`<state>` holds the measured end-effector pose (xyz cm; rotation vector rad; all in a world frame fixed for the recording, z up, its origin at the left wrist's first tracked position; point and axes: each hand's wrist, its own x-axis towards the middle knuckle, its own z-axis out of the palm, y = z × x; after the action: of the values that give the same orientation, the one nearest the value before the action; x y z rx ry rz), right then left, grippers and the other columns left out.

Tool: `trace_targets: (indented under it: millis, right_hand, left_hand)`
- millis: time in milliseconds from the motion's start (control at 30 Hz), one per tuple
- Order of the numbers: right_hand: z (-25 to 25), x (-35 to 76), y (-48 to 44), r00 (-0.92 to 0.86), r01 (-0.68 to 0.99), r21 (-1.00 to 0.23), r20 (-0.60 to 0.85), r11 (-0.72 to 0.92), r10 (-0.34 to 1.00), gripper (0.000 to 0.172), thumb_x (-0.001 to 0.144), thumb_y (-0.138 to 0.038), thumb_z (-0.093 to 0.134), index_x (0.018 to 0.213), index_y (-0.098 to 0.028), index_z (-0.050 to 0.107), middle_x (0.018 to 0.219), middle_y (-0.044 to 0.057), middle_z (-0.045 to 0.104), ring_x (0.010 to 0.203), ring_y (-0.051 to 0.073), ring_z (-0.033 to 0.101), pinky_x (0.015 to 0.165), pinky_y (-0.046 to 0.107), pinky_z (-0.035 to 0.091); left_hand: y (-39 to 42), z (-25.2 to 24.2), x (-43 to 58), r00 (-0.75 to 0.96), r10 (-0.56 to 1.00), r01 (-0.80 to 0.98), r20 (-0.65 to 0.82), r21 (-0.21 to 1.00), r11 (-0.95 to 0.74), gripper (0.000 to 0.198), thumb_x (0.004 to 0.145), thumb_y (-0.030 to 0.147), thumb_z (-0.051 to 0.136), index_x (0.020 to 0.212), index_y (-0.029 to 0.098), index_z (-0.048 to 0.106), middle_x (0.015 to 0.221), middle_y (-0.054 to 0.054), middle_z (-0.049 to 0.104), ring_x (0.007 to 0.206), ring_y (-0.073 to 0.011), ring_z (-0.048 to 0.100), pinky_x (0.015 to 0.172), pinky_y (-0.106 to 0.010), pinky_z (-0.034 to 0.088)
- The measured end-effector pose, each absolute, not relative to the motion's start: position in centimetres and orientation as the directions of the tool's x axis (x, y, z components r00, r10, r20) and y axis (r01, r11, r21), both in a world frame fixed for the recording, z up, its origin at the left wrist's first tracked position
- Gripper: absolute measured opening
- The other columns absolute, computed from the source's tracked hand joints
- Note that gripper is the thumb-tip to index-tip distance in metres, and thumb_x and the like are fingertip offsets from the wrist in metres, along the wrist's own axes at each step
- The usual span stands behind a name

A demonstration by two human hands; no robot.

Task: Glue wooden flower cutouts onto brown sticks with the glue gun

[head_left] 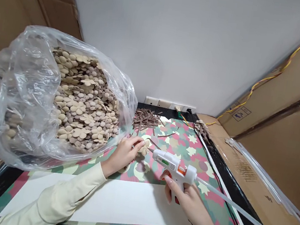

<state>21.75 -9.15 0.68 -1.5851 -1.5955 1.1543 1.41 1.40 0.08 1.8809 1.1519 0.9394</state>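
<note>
I see the left hand [124,151] near the middle of the frame, its thumb and fingers pinched on 1 tan flower [145,148]. The right hand [183,196], lower and to the right, has its fingers curled around a white glue gun [169,161]. The gun's tip points at the flower, but it's too small for me to tell if they touch. A long clear stick [237,208] runs from the gun's back to the lower right corner. A big see-through bag [35,62] with lots more flowers [86,113] fills the left side. Thin brown strips [147,119] lie heaped above the left hand.
</note>
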Motion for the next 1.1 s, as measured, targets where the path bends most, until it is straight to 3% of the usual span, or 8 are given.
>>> trace_targets:
  millis: [267,800,933,1100]
  right_hand:
    - [0.66,21.27,-9.02,-0.099,0.510,-0.854,-0.177,-0.103,0.979,0.049,0.089,-0.047,0.038,0.048,-0.020,0.047,0.055,0.001,0.056,0.065,0.017,0.053,0.075,0.027,0.037]
    - [0.66,21.18,-9.02,-0.101,0.447,-0.888,-0.173,-0.110,0.980,0.046,0.088,-0.047,0.040,0.052,-0.020,0.047,0.053,0.000,0.051,0.060,0.015,0.051,0.066,0.024,0.039]
    - [0.83,21.04,-8.97,-0.095,0.415,-0.901,-0.185,-0.130,0.978,0.039,0.088,-0.045,0.041,0.061,-0.019,0.053,0.051,-0.002,0.049,0.057,0.014,0.049,0.066,0.024,0.040]
    - [0.76,21.08,-9.05,-0.093,0.420,-0.899,-0.181,-0.126,0.979,0.045,0.088,-0.044,0.041,0.052,-0.019,0.049,0.053,-0.001,0.050,0.059,0.015,0.049,0.066,0.023,0.040]
  left_hand:
    - [1.50,-0.09,1.34,0.356,0.894,0.431,0.272,0.801,-0.416,0.027,0.089,0.034,0.041,0.089,0.020,0.064,0.080,-0.001,0.066,0.073,-0.0164,0.057,0.070,-0.023,0.037]
    - [1.58,-0.20,1.34,0.381,0.884,0.451,0.269,0.781,-0.432,0.026,0.090,0.032,0.040,0.089,0.019,0.062,0.083,-0.002,0.066,0.077,-0.0158,0.058,0.072,-0.023,0.037]
    - [1.61,-0.32,1.37,0.390,0.881,0.458,0.267,0.774,-0.437,0.024,0.090,0.029,0.040,0.089,0.018,0.061,0.081,-0.001,0.065,0.075,-0.0149,0.057,0.071,-0.023,0.038]
    - [1.58,-0.39,1.35,0.393,0.878,0.455,0.274,0.771,-0.445,0.023,0.090,0.029,0.040,0.089,0.018,0.060,0.080,-0.001,0.065,0.073,-0.0141,0.057,0.069,-0.023,0.038]
